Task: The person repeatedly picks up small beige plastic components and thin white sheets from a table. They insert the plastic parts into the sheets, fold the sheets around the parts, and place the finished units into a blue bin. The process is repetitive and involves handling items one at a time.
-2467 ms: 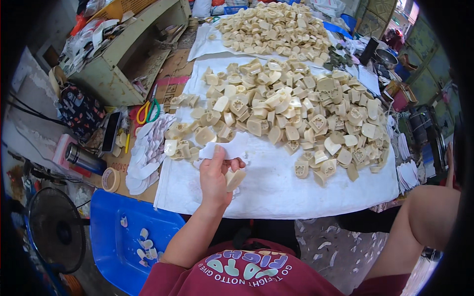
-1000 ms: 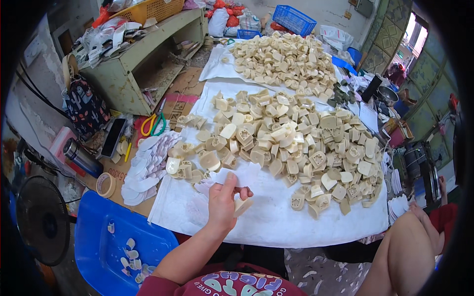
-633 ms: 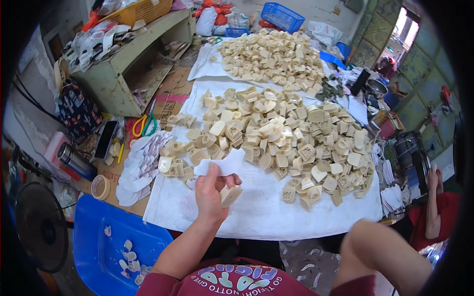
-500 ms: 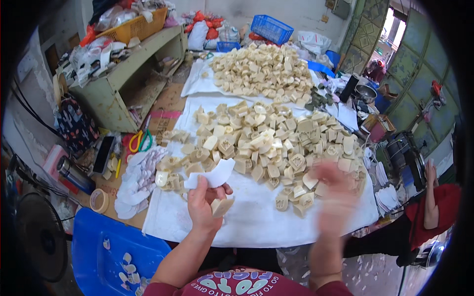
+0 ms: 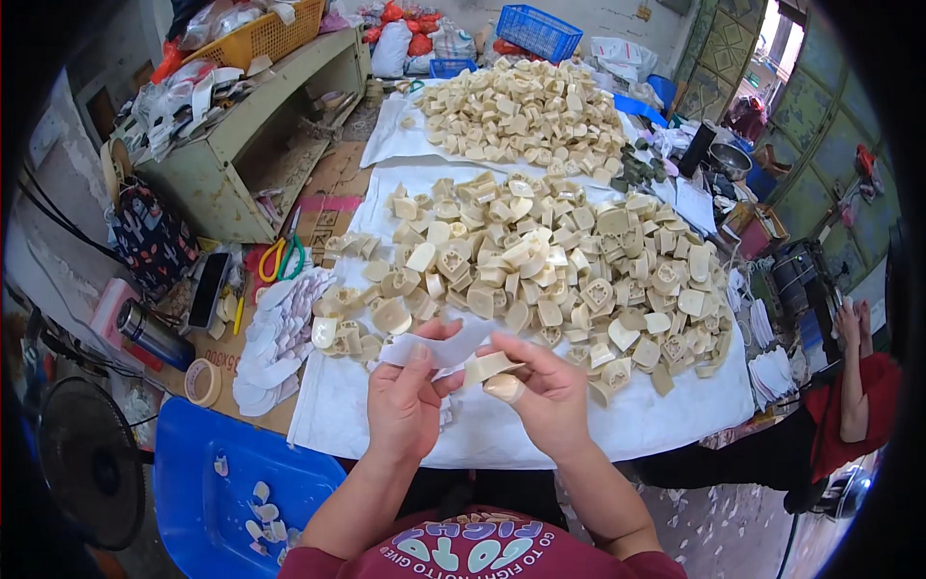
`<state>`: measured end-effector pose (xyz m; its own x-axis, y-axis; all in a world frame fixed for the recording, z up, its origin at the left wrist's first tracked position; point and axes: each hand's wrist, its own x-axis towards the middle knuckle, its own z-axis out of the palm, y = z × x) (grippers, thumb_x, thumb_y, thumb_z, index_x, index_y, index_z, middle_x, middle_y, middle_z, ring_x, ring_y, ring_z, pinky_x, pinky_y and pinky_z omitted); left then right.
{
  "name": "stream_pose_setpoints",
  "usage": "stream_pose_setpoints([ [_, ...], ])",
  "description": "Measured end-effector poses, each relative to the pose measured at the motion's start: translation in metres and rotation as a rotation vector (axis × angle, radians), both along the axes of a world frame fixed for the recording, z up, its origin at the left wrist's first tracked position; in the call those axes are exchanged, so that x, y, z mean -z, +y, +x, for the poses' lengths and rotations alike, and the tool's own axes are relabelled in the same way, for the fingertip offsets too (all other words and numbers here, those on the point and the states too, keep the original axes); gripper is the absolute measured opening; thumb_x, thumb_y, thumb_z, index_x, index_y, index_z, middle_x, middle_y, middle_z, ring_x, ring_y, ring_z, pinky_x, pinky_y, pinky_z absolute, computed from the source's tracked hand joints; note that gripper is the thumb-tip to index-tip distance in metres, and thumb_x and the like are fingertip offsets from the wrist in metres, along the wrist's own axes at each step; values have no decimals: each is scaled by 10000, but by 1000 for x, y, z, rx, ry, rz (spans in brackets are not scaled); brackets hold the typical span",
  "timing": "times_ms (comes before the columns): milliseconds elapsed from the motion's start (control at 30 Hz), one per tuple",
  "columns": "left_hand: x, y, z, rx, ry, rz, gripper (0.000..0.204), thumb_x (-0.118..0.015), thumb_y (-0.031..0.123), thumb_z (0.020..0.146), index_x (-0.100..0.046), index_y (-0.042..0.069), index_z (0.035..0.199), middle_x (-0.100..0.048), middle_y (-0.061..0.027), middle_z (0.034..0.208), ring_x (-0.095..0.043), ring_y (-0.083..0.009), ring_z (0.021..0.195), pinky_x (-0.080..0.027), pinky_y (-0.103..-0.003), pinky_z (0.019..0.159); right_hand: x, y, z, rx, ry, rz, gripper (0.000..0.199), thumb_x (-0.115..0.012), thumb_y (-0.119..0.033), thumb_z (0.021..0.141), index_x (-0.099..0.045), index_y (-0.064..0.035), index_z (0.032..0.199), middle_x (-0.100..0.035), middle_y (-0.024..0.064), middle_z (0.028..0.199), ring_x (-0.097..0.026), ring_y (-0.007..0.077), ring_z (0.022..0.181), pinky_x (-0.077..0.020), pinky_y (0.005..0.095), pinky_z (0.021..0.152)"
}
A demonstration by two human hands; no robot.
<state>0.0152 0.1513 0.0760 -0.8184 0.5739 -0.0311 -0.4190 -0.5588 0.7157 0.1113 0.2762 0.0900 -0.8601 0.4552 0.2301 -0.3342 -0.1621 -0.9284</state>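
A curved white strip (image 5: pixel 455 345), thin and flexible, is pinched between the thumb and fingers of my left hand (image 5: pixel 403 410). My right hand (image 5: pixel 558 403) grips a small beige shoe heel (image 5: pixel 490 368) just beside the strip's right end. Both hands are close together above the near edge of the white-covered table (image 5: pixel 405 452). Beyond them spreads a large heap of similar beige heels (image 5: pixel 526 256), some showing hollow, ribbed undersides. A stack of cut white pieces (image 5: pixel 280 338) lies to the left of the heap.
A second heel pile (image 5: pixel 526 111) lies farther back. Left are scissors (image 5: pixel 282 259), a tape roll (image 5: pixel 203 382), a thermos (image 5: pixel 154 333) and a phone (image 5: pixel 208 289). A blue tray (image 5: pixel 193 492) holds several pieces. A fan (image 5: pixel 82 463) stands far left; another person (image 5: pixel 854 405) is at right.
My right hand has come in from the right to meet the left. The heel that was in my left hand's fingers now appears in my right hand. My left hand still holds the strip.
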Motion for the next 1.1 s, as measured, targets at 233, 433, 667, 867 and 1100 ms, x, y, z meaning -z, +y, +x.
stream_pose_setpoints([
  [233,-11,-8,20,134,-23,139,361,-474,193,993,-505,-31,1274,-585,-209,1237,-568,-277,1165,-460,-404,991,-20,-8,5,289,254,917,395,-742,33,653,-633,-26,1028,-648,138,1065,-625,345,1022,-517,384,855],
  [433,-17,-11,27,103,92,118,364,-457,216,994,-549,-39,1237,-615,-221,1187,-608,-275,1111,-474,-394,971,-22,-4,11,282,247,959,397,-737,46,635,-637,-25,1012,-653,129,1047,-625,339,1018,-523,386,848],
  [667,-17,-12,26,164,92,169,373,-450,189,1003,-517,-61,1271,-571,-215,1263,-552,-267,1188,-429,-385,1010,-24,1,9,276,258,974,385,-743,28,640,-635,-25,1005,-656,128,1034,-627,338,1009,-530,383,837],
  [867,-19,-6,23,22,257,-62,285,-517,104,962,-600,-66,1176,-625,-185,1191,-604,-196,1074,-450,-330,954,-28,9,5,423,191,1161,341,-753,-40,642,-626,-55,959,-648,87,964,-598,296,943,-458,401,829],
  [1100,-24,-11,11,55,227,-147,245,-589,56,914,-644,-68,1117,-669,-166,1110,-634,-157,980,-475,-275,891,-38,11,4,404,65,1341,317,-699,-70,611,-612,-65,915,-594,51,883,-547,265,903,-370,411,813],
])
